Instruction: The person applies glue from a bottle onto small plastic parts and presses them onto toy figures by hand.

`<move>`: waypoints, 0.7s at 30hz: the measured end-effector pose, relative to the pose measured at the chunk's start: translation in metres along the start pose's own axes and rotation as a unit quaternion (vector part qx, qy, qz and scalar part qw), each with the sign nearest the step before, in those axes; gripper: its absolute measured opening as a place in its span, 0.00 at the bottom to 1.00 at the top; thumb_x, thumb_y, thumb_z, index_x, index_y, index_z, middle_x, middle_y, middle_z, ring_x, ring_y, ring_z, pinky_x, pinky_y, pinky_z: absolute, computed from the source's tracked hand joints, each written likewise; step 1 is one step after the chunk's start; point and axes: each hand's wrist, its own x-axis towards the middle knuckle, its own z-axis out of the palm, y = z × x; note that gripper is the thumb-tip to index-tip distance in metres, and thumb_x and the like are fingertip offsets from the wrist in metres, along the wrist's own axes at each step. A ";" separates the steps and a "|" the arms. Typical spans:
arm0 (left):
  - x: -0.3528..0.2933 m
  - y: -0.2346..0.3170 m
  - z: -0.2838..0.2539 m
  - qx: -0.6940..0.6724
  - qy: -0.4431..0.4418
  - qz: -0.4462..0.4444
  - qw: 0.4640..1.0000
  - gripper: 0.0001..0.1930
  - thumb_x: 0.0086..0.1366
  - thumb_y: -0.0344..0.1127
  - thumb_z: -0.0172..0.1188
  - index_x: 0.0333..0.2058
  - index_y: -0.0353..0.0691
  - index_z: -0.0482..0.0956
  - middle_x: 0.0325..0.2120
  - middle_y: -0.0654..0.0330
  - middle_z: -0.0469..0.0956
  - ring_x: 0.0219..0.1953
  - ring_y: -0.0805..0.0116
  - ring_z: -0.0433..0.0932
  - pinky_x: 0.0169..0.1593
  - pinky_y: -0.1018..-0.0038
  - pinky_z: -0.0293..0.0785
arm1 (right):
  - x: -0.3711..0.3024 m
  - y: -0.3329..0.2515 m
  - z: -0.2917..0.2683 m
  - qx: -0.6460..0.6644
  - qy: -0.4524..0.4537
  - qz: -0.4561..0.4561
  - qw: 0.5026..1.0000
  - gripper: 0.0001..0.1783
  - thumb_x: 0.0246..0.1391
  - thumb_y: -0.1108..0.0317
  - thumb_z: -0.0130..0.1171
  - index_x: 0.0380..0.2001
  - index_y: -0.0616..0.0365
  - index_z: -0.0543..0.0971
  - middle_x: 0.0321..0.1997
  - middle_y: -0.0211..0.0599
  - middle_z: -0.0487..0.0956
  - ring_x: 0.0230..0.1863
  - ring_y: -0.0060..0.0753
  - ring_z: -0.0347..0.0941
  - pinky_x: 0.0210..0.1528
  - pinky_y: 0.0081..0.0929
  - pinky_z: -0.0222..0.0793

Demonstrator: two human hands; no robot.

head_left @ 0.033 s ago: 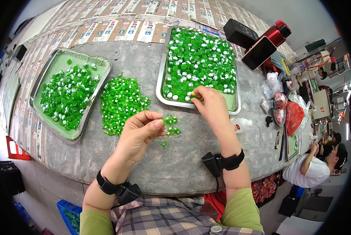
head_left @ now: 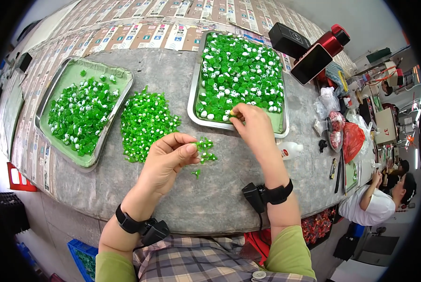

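My left hand (head_left: 167, 160) is closed in a pinch over the grey tabletop, thumb against forefinger. Some green shows at its fingertips, but whether it is held I cannot make out. A few small green plastic pieces (head_left: 207, 157) lie just beyond them, and a single green piece (head_left: 196, 174) is nearer me. My right hand (head_left: 253, 123) pinches at the near edge of the right metal tray (head_left: 191, 96), which is full of green pieces with white, eye-like balls (head_left: 241, 70). What its fingertips grip is hidden; a yellowish patch shows on one finger.
A heap of green pieces with white dots (head_left: 147, 124) lies left of centre. Beyond it stands a second tray (head_left: 126, 77), partly filled. To the right are a white bottle (head_left: 290, 149), a phone (head_left: 310, 63), a red flask (head_left: 333, 40) and plastic bags (head_left: 354, 138). A co-worker (head_left: 373, 202) sits far right.
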 end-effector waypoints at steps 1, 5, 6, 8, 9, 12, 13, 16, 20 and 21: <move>-0.001 0.000 -0.001 -0.001 0.002 0.000 1.000 0.07 0.52 0.30 0.56 0.30 0.37 0.71 0.24 0.64 0.73 0.25 0.77 0.72 0.32 0.81 0.71 | 0.000 -0.002 0.000 0.001 -0.002 -0.001 1.000 0.08 0.35 0.71 0.57 0.24 0.59 0.70 0.23 0.38 0.72 0.28 0.40 0.67 0.32 0.33 0.63; -0.003 0.002 -0.002 0.002 0.004 0.004 1.000 0.07 0.52 0.30 0.56 0.30 0.37 0.71 0.23 0.64 0.72 0.25 0.77 0.71 0.32 0.80 0.70 | -0.007 -0.029 -0.020 0.137 0.016 0.036 0.990 0.07 0.38 0.75 0.55 0.25 0.61 0.70 0.26 0.35 0.72 0.29 0.30 0.70 0.32 0.24 0.65; -0.003 0.002 -0.002 0.003 0.005 0.005 1.000 0.07 0.52 0.30 0.56 0.30 0.37 0.71 0.23 0.65 0.72 0.25 0.77 0.71 0.32 0.80 0.70 | -0.012 -0.037 -0.027 0.236 0.006 0.060 0.970 0.08 0.39 0.76 0.54 0.27 0.63 0.70 0.27 0.33 0.72 0.29 0.24 0.70 0.32 0.19 0.66; -0.004 0.002 0.000 0.010 -0.007 0.008 1.000 0.07 0.52 0.30 0.56 0.30 0.36 0.71 0.23 0.64 0.73 0.25 0.77 0.71 0.32 0.80 0.70 | -0.026 -0.044 -0.028 0.369 -0.056 0.095 0.923 0.08 0.41 0.77 0.53 0.29 0.63 0.69 0.29 0.32 0.71 0.30 0.22 0.70 0.33 0.18 0.66; -0.004 0.001 0.000 0.017 -0.017 0.012 1.000 0.06 0.51 0.29 0.56 0.30 0.36 0.71 0.24 0.63 0.73 0.26 0.77 0.72 0.32 0.80 0.70 | -0.033 -0.048 -0.026 0.493 -0.119 0.125 0.853 0.09 0.42 0.78 0.52 0.31 0.63 0.67 0.31 0.31 0.70 0.31 0.20 0.69 0.35 0.17 0.66; -0.003 -0.002 0.004 0.052 -0.052 0.035 0.997 0.06 0.51 0.29 0.56 0.29 0.35 0.72 0.26 0.61 0.74 0.27 0.76 0.72 0.32 0.81 0.70 | -0.045 -0.054 -0.017 0.603 -0.153 0.131 0.772 0.12 0.42 0.79 0.50 0.34 0.62 0.65 0.33 0.30 0.67 0.34 0.18 0.67 0.36 0.15 0.65; -0.003 -0.003 0.005 0.054 -0.051 0.034 0.997 0.06 0.51 0.29 0.56 0.29 0.35 0.72 0.26 0.61 0.74 0.27 0.76 0.72 0.32 0.81 0.70 | -0.046 -0.053 -0.015 0.605 -0.152 0.131 0.770 0.12 0.42 0.79 0.50 0.34 0.62 0.65 0.33 0.30 0.67 0.34 0.18 0.67 0.36 0.15 0.65; -0.002 -0.005 0.007 0.086 -0.084 0.041 0.992 0.06 0.52 0.28 0.55 0.29 0.34 0.72 0.27 0.59 0.74 0.28 0.75 0.72 0.32 0.81 0.70 | -0.049 -0.051 -0.011 0.623 -0.168 0.129 0.753 0.14 0.43 0.79 0.50 0.36 0.62 0.64 0.35 0.30 0.66 0.34 0.19 0.68 0.36 0.15 0.65; -0.003 -0.007 0.005 0.093 -0.075 0.028 0.992 0.06 0.52 0.28 0.55 0.30 0.34 0.71 0.26 0.58 0.74 0.28 0.74 0.73 0.32 0.80 0.71 | -0.050 -0.049 -0.012 0.662 -0.178 0.154 0.712 0.12 0.44 0.78 0.51 0.35 0.62 0.65 0.33 0.30 0.68 0.34 0.19 0.67 0.36 0.15 0.65; -0.003 -0.007 0.004 0.079 -0.068 0.014 0.994 0.06 0.52 0.29 0.54 0.30 0.35 0.71 0.26 0.58 0.74 0.28 0.73 0.73 0.32 0.80 0.71 | -0.050 -0.049 -0.013 0.677 -0.187 0.168 0.692 0.12 0.44 0.77 0.52 0.35 0.62 0.66 0.33 0.30 0.69 0.34 0.19 0.67 0.36 0.15 0.65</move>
